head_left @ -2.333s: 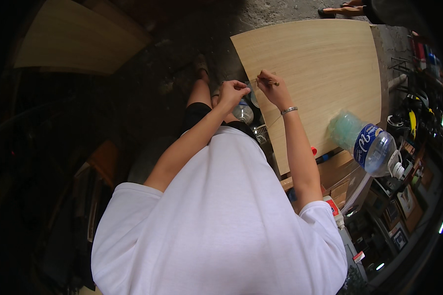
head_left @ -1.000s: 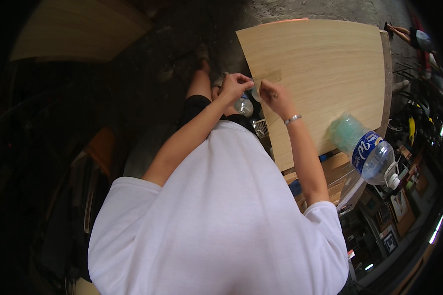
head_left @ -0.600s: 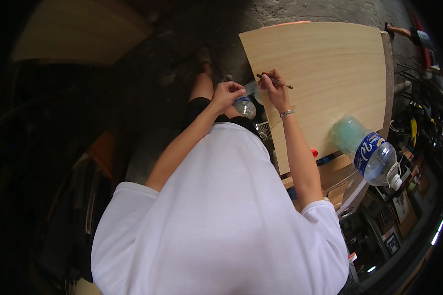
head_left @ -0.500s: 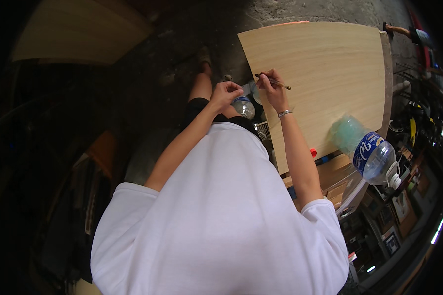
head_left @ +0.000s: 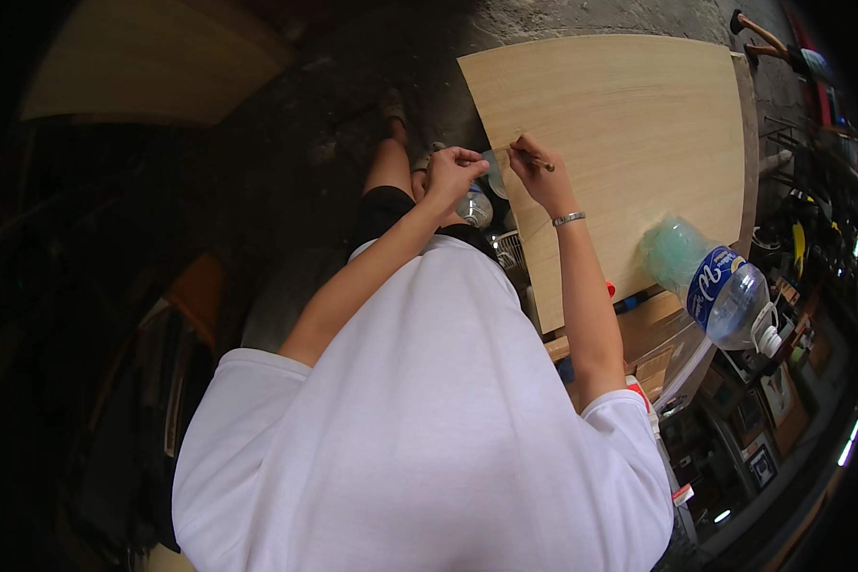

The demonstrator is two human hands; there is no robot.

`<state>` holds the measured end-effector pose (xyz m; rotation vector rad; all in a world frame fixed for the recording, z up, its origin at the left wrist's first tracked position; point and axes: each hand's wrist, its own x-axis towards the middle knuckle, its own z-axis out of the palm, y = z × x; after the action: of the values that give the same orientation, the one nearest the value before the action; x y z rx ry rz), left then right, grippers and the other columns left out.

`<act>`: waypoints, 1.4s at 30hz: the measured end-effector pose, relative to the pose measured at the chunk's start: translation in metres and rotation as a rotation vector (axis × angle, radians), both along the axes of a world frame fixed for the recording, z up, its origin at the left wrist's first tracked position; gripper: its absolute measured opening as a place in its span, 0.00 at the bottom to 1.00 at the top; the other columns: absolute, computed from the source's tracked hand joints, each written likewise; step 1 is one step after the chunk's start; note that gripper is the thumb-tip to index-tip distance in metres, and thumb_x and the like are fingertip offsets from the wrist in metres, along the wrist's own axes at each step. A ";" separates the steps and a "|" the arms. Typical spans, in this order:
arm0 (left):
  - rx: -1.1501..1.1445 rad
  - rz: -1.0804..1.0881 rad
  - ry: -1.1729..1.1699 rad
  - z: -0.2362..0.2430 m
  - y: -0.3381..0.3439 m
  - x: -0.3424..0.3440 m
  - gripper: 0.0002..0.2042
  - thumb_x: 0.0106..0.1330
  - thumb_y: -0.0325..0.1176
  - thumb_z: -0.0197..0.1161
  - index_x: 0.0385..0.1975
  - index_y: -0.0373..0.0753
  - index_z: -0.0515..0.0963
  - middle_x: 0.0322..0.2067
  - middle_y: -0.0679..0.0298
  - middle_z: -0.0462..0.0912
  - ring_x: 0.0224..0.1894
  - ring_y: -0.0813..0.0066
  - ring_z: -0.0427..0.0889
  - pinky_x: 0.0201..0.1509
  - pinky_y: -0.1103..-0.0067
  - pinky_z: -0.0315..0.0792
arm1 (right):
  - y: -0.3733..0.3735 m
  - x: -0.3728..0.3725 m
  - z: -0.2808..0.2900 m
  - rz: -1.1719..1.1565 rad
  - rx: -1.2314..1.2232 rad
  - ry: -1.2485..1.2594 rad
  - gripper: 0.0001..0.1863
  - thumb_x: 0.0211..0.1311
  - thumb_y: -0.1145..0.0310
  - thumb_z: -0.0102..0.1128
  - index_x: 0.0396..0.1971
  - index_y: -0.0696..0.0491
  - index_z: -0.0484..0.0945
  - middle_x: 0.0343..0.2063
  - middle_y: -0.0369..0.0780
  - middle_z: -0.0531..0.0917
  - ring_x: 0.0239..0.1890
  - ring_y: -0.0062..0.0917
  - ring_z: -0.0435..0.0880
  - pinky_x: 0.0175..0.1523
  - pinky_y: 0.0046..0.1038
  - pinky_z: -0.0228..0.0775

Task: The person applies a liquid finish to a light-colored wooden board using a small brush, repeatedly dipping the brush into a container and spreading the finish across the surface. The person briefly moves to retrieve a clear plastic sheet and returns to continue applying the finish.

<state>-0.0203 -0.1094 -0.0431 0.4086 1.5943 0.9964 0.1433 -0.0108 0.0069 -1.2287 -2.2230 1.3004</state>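
My right hand [head_left: 541,170] grips a thin brown stick [head_left: 545,166], now seen almost end-on. I cannot tell if it is a pencil or a slim brush. It hovers over the near left edge of a pale wooden board [head_left: 629,143]. Close by on its left, my left hand [head_left: 458,172] is pinched, thumb against fingers, beyond the board's edge. Whatever it holds, if anything, is too small to make out. A translucent bluish plastic piece [head_left: 496,174] shows between the two hands. Below them is a clear plastic bottle [head_left: 477,208] with a blue label.
A large clear jug [head_left: 734,300] with a blue label and a green end rests at the board's right. A red cap [head_left: 610,288] lies near my right forearm. Cluttered shelves [head_left: 763,410] stand at right, another wooden panel [head_left: 153,62] at far left. Another person's legs [head_left: 767,43] show at upper right.
My left hand has moved right and slightly up, closer to the right hand. My right hand has turned, so the stick points more toward the camera. The view has shifted slightly.
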 end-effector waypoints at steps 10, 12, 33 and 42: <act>0.046 0.043 -0.156 -0.004 0.002 0.004 0.09 0.56 0.26 0.74 0.34 0.32 0.84 0.29 0.64 0.86 0.30 0.81 0.81 0.37 0.83 0.75 | 0.014 -0.010 0.002 0.105 -0.066 0.034 0.08 0.63 0.78 0.61 0.33 0.58 0.69 0.25 0.45 0.79 0.26 0.31 0.75 0.35 0.25 0.70; 0.054 0.055 -0.221 -0.007 0.002 0.004 0.08 0.57 0.26 0.73 0.35 0.32 0.84 0.30 0.65 0.86 0.31 0.81 0.82 0.38 0.82 0.75 | 0.012 -0.008 0.000 0.109 -0.080 -0.023 0.08 0.63 0.78 0.61 0.34 0.58 0.69 0.25 0.44 0.79 0.26 0.27 0.75 0.35 0.24 0.71; 0.216 -0.371 -0.606 0.179 0.085 0.061 0.10 0.65 0.29 0.69 0.41 0.31 0.80 0.34 0.64 0.83 0.34 0.80 0.77 0.43 0.82 0.70 | -0.106 0.060 0.107 -1.135 -0.423 0.699 0.10 0.74 0.67 0.52 0.47 0.56 0.70 0.27 0.33 0.73 0.21 0.15 0.72 0.27 0.21 0.69; 0.254 -0.721 -0.586 0.271 0.145 0.227 0.11 0.59 0.28 0.71 0.38 0.30 0.82 0.31 0.66 0.83 0.30 0.84 0.76 0.38 0.84 0.70 | -0.099 0.127 0.190 -1.271 -0.200 0.888 0.16 0.75 0.64 0.49 0.53 0.59 0.71 0.23 0.36 0.79 0.17 0.17 0.75 0.22 0.19 0.65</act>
<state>0.2072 0.0355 0.2281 0.7232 0.6990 0.6596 0.2699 -0.1094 0.1965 -1.3203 -0.4697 1.0937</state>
